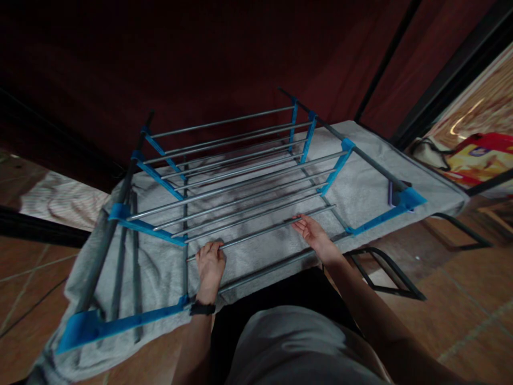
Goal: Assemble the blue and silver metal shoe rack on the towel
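Note:
A rack frame of grey tubes with blue plastic brackets (334, 170) lies before me, several metal rods spanning between the brackets. In front of the mounted rods is a separate thin metal rod (256, 233), slightly slanted, its right end higher in the view. My left hand (210, 262), with a dark band at the wrist, is closed around this rod near its left end. Further right, my right hand (308, 229) pinches the same rod between thumb and fingers. Nearer my body, a thicker grey tube (264, 268) runs across the frame between the lower blue corner pieces (146, 318).
Grey cloth (372, 198) covers the surface under the rack. A purple-edged dark object (393, 193) lies by the right bracket. Dark metal legs (390, 272) stick out at the right, above the tiled floor (452, 299). Behind stands a dark red panel (224, 59).

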Motion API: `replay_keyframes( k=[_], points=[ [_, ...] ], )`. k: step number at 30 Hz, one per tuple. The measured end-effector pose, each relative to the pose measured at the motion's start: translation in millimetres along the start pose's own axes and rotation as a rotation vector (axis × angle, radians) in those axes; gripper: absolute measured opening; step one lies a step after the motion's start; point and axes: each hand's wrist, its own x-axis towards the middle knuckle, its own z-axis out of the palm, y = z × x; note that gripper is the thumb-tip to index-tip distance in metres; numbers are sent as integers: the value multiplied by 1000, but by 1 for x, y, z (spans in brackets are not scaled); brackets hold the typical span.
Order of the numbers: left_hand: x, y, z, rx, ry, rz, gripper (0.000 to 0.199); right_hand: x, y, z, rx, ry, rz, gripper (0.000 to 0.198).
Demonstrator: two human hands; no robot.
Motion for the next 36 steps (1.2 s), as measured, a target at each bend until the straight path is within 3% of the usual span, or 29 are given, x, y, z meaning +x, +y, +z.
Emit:
replay_keyframes(
  k=[36],
  points=[
    [0, -4, 4, -2, 6, 2, 29, 4, 1, -2, -9, 7, 2, 11]
  ],
)
